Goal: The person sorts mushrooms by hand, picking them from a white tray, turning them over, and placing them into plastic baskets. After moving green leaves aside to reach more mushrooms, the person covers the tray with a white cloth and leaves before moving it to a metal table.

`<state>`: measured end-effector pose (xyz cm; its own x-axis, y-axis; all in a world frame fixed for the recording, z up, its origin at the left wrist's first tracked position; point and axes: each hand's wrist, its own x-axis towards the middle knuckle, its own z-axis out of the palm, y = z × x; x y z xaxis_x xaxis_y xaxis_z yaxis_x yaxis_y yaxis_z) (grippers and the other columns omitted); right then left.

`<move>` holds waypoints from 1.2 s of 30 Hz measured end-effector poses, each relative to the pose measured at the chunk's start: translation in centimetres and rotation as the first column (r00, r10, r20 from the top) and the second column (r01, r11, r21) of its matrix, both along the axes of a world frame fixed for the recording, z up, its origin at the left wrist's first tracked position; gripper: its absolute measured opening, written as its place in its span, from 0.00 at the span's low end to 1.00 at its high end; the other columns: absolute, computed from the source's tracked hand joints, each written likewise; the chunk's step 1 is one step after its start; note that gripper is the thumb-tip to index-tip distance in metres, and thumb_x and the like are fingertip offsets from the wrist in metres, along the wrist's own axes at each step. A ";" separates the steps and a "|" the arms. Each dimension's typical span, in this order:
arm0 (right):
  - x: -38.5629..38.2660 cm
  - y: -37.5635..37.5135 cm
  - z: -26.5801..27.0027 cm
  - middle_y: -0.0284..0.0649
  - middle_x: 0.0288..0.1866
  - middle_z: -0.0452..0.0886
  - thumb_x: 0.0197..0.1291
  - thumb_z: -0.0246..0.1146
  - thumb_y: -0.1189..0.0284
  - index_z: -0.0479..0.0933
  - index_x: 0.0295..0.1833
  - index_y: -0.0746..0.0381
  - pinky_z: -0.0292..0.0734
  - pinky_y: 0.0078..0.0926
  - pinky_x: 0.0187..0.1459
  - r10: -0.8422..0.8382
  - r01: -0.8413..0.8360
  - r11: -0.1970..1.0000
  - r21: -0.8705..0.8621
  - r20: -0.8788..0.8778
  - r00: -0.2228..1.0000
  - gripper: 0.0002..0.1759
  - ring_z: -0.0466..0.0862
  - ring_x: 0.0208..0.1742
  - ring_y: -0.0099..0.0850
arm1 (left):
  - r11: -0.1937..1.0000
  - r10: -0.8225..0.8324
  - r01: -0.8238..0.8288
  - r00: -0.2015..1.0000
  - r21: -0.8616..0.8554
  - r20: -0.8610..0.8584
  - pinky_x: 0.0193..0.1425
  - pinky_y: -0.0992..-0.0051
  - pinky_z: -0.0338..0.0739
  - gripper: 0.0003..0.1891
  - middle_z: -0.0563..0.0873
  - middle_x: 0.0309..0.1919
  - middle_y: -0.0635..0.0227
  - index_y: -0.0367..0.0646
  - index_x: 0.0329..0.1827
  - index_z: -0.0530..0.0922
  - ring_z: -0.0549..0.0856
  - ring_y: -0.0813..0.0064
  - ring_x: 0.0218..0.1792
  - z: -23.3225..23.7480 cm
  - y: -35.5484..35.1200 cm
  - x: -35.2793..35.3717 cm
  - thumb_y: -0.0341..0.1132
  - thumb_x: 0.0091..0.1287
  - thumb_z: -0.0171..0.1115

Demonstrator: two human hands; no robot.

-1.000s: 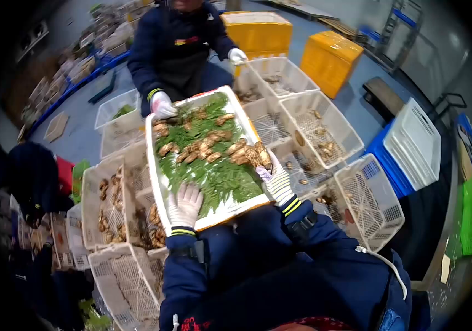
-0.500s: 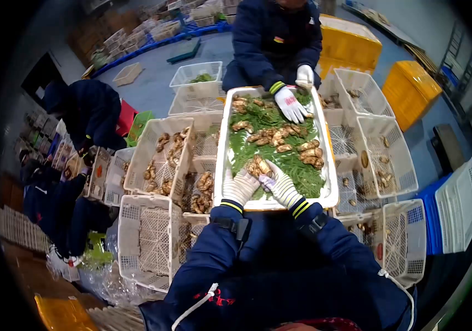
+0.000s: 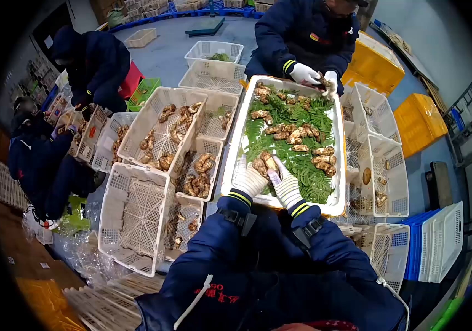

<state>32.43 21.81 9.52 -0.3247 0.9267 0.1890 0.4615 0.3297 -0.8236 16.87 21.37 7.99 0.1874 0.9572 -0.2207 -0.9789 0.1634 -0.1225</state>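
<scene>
Two brown mushrooms (image 3: 264,161) lie side by side at the near end of the white tray (image 3: 235,144), on a bed of green fern fronds (image 3: 308,179). The left hand (image 3: 248,179), gloved, cups against them, but its fingertips are tucked under, so I can't tell whether it has a grip. The right hand (image 3: 285,186) lies nearly flat, fingers stretched and touching the pair, closed on nothing. These look light, firm and easily bruised, probably best taken low on the thick stem. At the far end a co-worker's gloved hands (image 3: 305,73) hold something small and blurred. The contents of the white baskets (image 3: 161,128) on the left are only partly visible.
</scene>
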 end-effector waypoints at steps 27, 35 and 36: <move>3.1 3.4 -2.6 0.42 0.49 0.84 0.74 0.59 0.57 0.69 0.72 0.63 0.78 0.21 0.42 -0.222 -0.080 0.902 -0.424 -0.616 0.755 0.29 0.82 0.41 0.23 | 0.999 -0.043 0.043 0.995 -0.005 -0.087 0.78 0.41 0.55 0.34 0.68 0.73 0.48 0.37 0.71 0.66 0.67 0.48 0.73 -0.4 0.0 0.4 0.59 0.76 0.45; 1.0 0.8 -0.3 0.54 0.62 0.80 0.72 0.60 0.55 0.75 0.68 0.62 0.71 0.37 0.66 -0.103 0.111 0.994 0.025 -0.220 0.970 0.28 0.79 0.63 0.46 | 0.996 -0.028 0.027 0.999 0.083 0.016 0.79 0.47 0.55 0.41 0.64 0.76 0.49 0.36 0.77 0.61 0.64 0.50 0.76 0.5 -0.1 0.8 0.64 0.75 0.39; 0.9 0.8 -0.4 0.54 0.62 0.80 0.72 0.60 0.55 0.75 0.68 0.62 0.70 0.38 0.67 -0.110 0.125 0.989 0.073 -0.182 0.977 0.28 0.78 0.64 0.46 | 0.996 -0.032 0.032 0.999 0.079 0.001 0.79 0.47 0.55 0.41 0.65 0.76 0.49 0.36 0.76 0.62 0.64 0.50 0.75 1.5 -0.4 0.9 0.64 0.75 0.40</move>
